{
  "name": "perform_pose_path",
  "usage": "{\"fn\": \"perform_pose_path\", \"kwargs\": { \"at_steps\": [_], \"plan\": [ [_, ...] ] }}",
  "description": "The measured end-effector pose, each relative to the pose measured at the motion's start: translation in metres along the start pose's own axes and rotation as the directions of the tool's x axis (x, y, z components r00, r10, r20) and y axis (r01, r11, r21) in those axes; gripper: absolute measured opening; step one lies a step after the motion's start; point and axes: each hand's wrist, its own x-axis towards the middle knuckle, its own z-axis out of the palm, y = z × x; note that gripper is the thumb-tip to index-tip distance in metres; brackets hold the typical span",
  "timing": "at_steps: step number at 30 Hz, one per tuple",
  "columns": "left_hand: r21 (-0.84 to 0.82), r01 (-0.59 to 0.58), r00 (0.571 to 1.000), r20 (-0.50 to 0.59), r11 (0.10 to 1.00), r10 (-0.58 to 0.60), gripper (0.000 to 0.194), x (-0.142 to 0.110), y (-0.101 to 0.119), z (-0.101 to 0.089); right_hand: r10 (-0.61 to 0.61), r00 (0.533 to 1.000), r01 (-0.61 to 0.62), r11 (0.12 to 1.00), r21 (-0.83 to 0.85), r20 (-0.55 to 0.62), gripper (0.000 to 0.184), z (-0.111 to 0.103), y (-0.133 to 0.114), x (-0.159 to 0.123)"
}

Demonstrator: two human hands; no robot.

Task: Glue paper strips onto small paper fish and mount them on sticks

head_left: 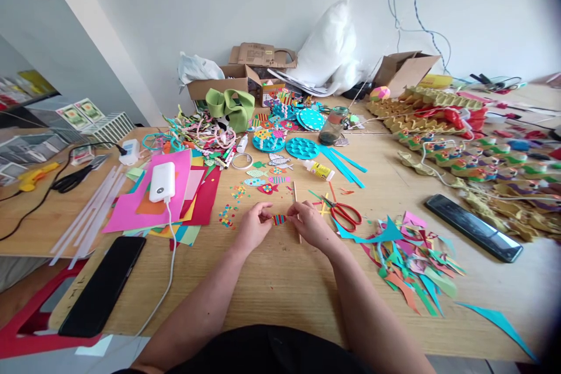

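Observation:
Between my two hands is a small striped paper fish (279, 220) in red, blue and yellow. My left hand (255, 225) pinches its left end. The fingers of my right hand (309, 223) are closed on its right end, with a thin wooden stick (295, 191) passing beneath that hand. Several decorated paper fish (267, 189) lie just beyond. Red-handled scissors (346, 216) rest to the right of my right hand. A yellow-labelled glue bottle (319, 170) lies on its side farther back. Coloured paper dots (227, 215) are scattered left of my left hand.
Paper scraps (414, 257) are heaped at the right, near a phone (475, 228). At the left are coloured sheets (131, 204), a white power bank (162, 182) with its cable and a black phone (103, 286). A glass jar (334, 125) and cardboard boxes stand at the back.

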Motion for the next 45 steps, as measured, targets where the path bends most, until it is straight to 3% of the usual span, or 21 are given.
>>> {"fn": "perform_pose_path", "kwargs": {
  "at_steps": [5, 10, 16, 20, 25, 33, 40, 45],
  "plan": [
    [-0.240, 0.088, 0.996, 0.037, 0.967, -0.082, 0.038, 0.002, 0.004, -0.002, 0.162, 0.987, -0.140, 0.888, 0.438, -0.013, 0.020, 0.000, 0.004, 0.002],
    [-0.289, 0.118, 0.993, 0.060, 0.950, -0.105, 0.038, -0.001, 0.009, -0.002, 0.162, 0.986, -0.155, 0.760, 0.631, 0.048, 0.030, 0.001, 0.002, 0.003],
    [-0.445, 0.181, 0.981, 0.147, 0.877, -0.128, 0.040, -0.006, 0.016, -0.003, 0.247, 0.969, -0.186, 0.674, 0.715, 0.020, 0.035, 0.000, -0.002, 0.004],
    [-0.478, 0.174, 0.983, 0.137, 0.861, -0.122, 0.040, -0.006, 0.016, -0.003, 0.289, 0.957, -0.214, 0.624, 0.752, 0.032, 0.039, -0.003, -0.004, 0.003],
    [-0.479, 0.190, 0.981, 0.123, 0.857, -0.149, 0.040, -0.005, 0.016, -0.002, 0.236, 0.966, -0.230, 0.590, 0.774, 0.107, 0.044, -0.005, -0.009, 0.002],
    [-0.542, 0.216, 0.976, 0.147, 0.812, -0.162, 0.043, -0.007, 0.022, -0.004, 0.255, 0.965, -0.196, 0.529, 0.826, 0.065, 0.040, 0.003, -0.012, 0.002],
    [-0.526, 0.188, 0.982, 0.110, 0.829, -0.153, 0.043, -0.006, 0.021, -0.004, 0.259, 0.959, -0.227, 0.478, 0.849, 0.110, 0.041, 0.005, -0.015, 0.002],
    [-0.446, 0.142, 0.990, 0.085, 0.884, -0.116, 0.040, -0.007, 0.019, -0.001, 0.245, 0.960, -0.245, 0.491, 0.836, 0.137, 0.044, 0.009, -0.014, 0.002]
  ]
}}
